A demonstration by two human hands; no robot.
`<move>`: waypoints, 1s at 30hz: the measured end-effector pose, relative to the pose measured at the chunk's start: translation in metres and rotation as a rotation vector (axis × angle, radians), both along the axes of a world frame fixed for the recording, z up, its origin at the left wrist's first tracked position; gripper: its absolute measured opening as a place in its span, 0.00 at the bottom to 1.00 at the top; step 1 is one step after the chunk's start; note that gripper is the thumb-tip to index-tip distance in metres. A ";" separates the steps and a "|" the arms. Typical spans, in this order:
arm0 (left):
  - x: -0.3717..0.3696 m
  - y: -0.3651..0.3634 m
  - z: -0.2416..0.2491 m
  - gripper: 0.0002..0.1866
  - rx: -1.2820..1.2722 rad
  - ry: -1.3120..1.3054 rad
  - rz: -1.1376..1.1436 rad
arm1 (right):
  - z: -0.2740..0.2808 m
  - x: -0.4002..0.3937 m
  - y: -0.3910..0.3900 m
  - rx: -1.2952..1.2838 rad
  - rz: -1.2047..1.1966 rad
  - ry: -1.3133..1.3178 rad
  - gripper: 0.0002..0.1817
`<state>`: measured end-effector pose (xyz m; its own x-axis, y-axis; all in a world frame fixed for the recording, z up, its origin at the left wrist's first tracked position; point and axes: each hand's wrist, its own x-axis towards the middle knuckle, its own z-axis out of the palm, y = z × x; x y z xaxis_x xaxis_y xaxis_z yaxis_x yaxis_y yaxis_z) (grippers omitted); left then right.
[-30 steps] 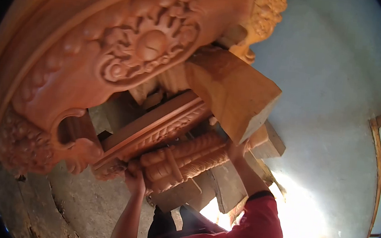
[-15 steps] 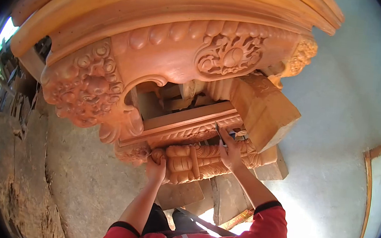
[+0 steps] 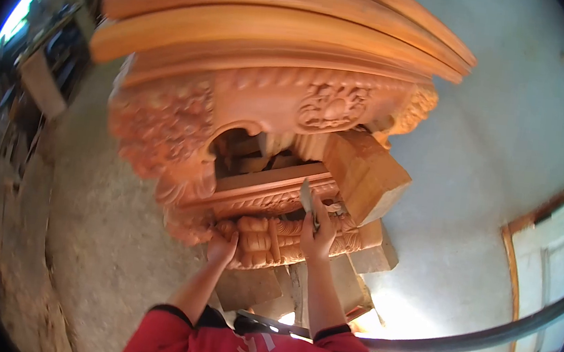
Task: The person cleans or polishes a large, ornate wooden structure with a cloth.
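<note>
A carved wooden column lies crosswise low in the view, below a moulded wooden rail. My left hand is closed around the column's rounded left end. My right hand grips a tool like a knife, its pale blade pointing up over the rail and a little apart from the column's middle. Above both hands rises the large carved furniture body, with flower reliefs and a medallion on its front. Motion blur hides the tool's handle in part.
A thick squared wooden block juts out to the right of my right hand. Under the column are flat boards. A dark hose or bar crosses the lower right, near a pale door. Scrap wood is piled at the left.
The view has shifted, and the furniture appears lower. My right hand has drawn back from the rail, and the blade now shows broadside, pointing up. My left hand keeps its hold on the column's end.
</note>
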<state>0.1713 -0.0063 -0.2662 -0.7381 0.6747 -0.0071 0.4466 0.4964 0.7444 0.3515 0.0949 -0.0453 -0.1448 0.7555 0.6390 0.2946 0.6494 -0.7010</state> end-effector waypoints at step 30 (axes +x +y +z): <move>-0.122 -0.180 0.123 0.07 0.581 -0.568 -0.143 | -0.037 -0.198 -0.132 -0.253 0.493 -0.170 0.16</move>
